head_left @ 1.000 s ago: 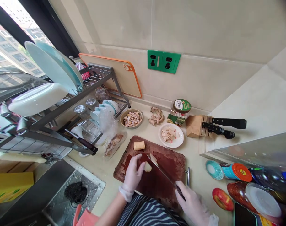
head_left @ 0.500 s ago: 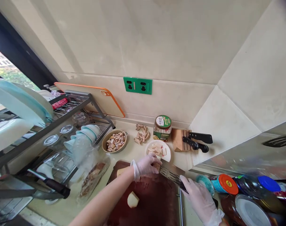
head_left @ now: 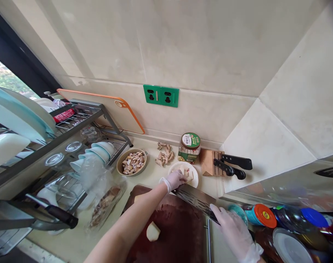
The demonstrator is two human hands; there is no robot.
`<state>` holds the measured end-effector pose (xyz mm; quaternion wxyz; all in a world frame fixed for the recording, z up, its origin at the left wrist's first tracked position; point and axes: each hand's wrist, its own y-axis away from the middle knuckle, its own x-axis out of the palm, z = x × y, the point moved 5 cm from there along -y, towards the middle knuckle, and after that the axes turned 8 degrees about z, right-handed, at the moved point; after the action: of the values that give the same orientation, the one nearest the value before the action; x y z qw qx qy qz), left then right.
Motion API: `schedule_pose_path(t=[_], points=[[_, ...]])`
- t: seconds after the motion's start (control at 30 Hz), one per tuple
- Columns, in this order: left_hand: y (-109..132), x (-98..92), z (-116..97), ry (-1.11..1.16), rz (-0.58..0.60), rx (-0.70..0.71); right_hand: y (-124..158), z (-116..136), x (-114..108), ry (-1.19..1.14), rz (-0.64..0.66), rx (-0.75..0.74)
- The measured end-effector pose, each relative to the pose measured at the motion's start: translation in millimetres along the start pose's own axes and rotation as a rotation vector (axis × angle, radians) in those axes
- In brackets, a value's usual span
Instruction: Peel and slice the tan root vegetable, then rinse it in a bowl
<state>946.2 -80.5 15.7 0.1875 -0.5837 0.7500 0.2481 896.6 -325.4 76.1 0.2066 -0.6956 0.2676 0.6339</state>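
Note:
My right hand point(head_left: 232, 228), in a clear glove, grips the dark handle of a wide kitchen knife point(head_left: 195, 199). Its blade points left across the far edge of a dark red-brown cutting board point(head_left: 180, 233). My gloved left hand point(head_left: 176, 180) is at the near left rim of a white plate point(head_left: 194, 184), its fingers curled together; what they hold, if anything, is hidden. Pale cut pieces point(head_left: 188, 174) lie on that plate. A peeled pale chunk point(head_left: 153, 231) sits on the board, and another pale piece point(head_left: 138, 197) is mostly covered by my left forearm.
Behind the board stand a bowl of garlic cloves point(head_left: 133, 163), ginger point(head_left: 165, 155), a green-lidded jar point(head_left: 189, 148) and a knife block point(head_left: 208, 162). A dish rack point(head_left: 81, 128) and a plastic bag point(head_left: 106, 204) are on the left; several jars point(head_left: 265, 215) crowd the right.
My left hand has moved from the blade to the plate, away from me and slightly left. The knife stays nearly where it was in my right hand. The view has shifted slightly.

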Motion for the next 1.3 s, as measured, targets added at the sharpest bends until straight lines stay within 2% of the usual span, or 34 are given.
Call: schedule_pose_path(t=[0.1,0.17,0.23,0.33,0.43,0.5,0.57,0.67,0.73,0.87,0.97,1.07,1.3], points=[[-3,-8.9,-5,0.012,-0.090,-0.013,18,0,1,-0.133,0.026,0.004],[11,-16.4,-6,0.039,-0.177,-0.029,34,1,10,-0.300,0.069,0.034],[42,-22.3,-3,0.070,-0.282,-0.080,51,4,23,-0.503,0.148,0.098],[114,-22.0,11,0.141,-0.480,-0.224,70,22,41,-0.810,0.287,0.169],[192,-1.4,22,0.257,-0.637,-0.352,76,51,47,-1.013,0.372,0.141],[231,24.2,24,0.344,-0.636,-0.401,76,70,46,-1.053,0.393,0.096],[253,52.9,24,0.447,-0.599,-0.437,75,87,46,-1.048,0.405,0.023],[265,84.7,21,0.518,-0.583,-0.479,75,102,47,-0.994,0.379,-0.093],[264,92.8,19,0.464,-0.612,-0.509,75,106,48,-0.944,0.334,-0.140],[259,90.2,13,0.323,-0.656,-0.539,80,110,51,-0.877,0.259,-0.169],[256,86.6,11,0.254,-0.659,-0.537,86,114,55,-0.837,0.195,-0.119],[256,87.6,11,0.238,-0.651,-0.536,92,119,60,-0.802,0.145,-0.059],[256,90.6,14,0.233,-0.644,-0.516,93,122,64,-0.810,0.089,-0.044]])
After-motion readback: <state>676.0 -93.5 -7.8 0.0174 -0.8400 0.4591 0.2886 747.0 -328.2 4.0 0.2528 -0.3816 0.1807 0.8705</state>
